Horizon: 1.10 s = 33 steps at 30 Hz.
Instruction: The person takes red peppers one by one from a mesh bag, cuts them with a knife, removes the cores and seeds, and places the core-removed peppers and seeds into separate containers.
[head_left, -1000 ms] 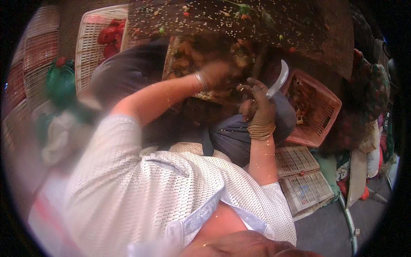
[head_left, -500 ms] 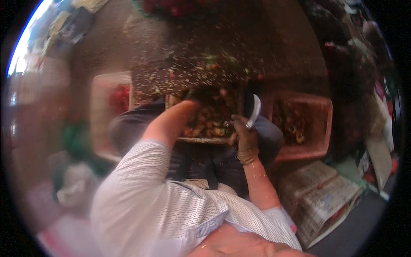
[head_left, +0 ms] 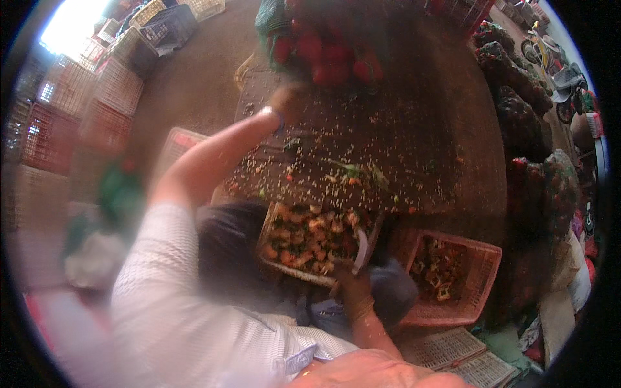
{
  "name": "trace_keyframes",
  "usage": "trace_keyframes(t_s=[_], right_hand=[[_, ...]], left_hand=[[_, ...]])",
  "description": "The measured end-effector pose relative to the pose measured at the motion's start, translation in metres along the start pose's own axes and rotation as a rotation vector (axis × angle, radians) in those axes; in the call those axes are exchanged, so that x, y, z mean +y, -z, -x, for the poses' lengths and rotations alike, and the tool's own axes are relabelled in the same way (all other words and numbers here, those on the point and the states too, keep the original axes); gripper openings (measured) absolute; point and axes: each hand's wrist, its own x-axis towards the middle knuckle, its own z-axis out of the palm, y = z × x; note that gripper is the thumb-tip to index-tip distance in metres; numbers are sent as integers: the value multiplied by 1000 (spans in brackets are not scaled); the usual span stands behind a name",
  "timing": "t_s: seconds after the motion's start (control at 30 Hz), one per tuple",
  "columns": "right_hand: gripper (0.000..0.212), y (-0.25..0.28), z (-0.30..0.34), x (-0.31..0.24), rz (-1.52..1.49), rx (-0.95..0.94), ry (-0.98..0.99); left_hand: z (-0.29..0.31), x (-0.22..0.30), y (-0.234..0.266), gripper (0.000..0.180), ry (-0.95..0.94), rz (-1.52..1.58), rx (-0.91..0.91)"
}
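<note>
Well, the left hand is far out over the dark surface, arm stretched forward and banded wrist leading, just short of the red peppers. It's a blur out there, so whether those fingers are spread or pressed together, I can't tell! Down low, the gloved right hand sits by the box of cut pieces, fingers wrapped round the handle of a curved knife, blade pointing up over the box's right side.

What a surface, too: pale seeds sprinkled everywhere, green scraps among them, and those peppers heaped at the far end beside a green net bag. A pink crate with more scraps stands by the right knee. Around the room, stacked crates fill the left, bulging sacks line the right. Any lettering is too small and blurred to read.
</note>
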Motion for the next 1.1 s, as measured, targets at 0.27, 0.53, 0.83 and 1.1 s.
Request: trace_keyframes(t_s=[0.27,0.53,0.83,1.1], right_hand=[[28,-30,-28,-67,-223,-133,-235],[32,-9,-62,-96,-302,-129,-386],[33,-15,-105,-103,-209,-248,-357],[34,-26,-137,-89,-17,-209,-328]], left_hand=[[-211,-74,2,37,464,806,246],[-188,-213,36,37,630,388,301],[-258,-217,-68,38,698,263,544],[-231,-150,-39,56,556,607,248]])
